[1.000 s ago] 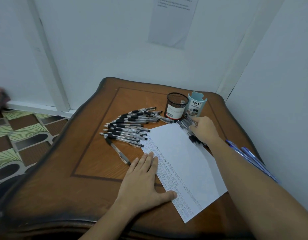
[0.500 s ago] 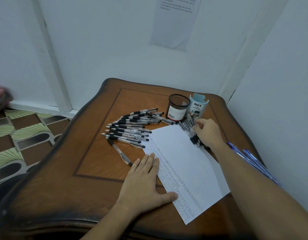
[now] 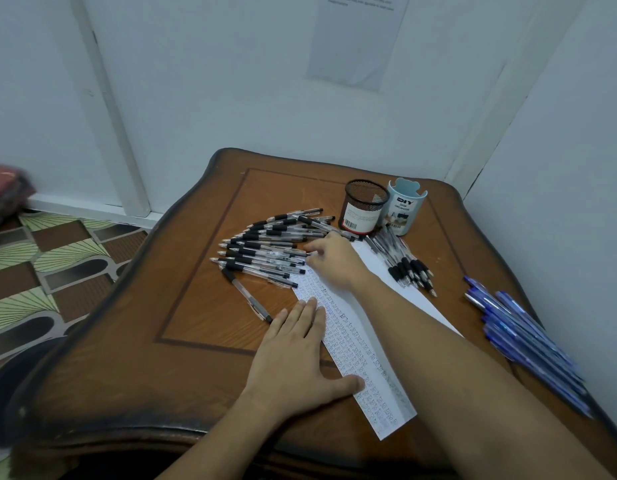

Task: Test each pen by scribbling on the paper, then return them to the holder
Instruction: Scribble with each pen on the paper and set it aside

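1. The fan of black pens (image 3: pixel 265 251) lies on the table (image 3: pixel 196 341) just left of the paper (image 3: pixel 359 348), barrels running left to right, tips pointing left.
2. Your right hand (image 3: pixel 331 258) is the nearer one. It's at their right-hand ends with fingers curled, but I can't tell if one is pinched.
3. Your left hand (image 3: pixel 293 358) lies flat with straight fingers, pinning the paper.
4. Next, I'd say, draw one pen rightward along its length.

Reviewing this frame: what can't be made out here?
Head view only.
Whether the right hand grips one of the black pens: its own fingers hide the contact.
Scribbles on the paper: too small to read.
Wall notice: cut by the top edge.
Blue pens: blurred, uncountable.
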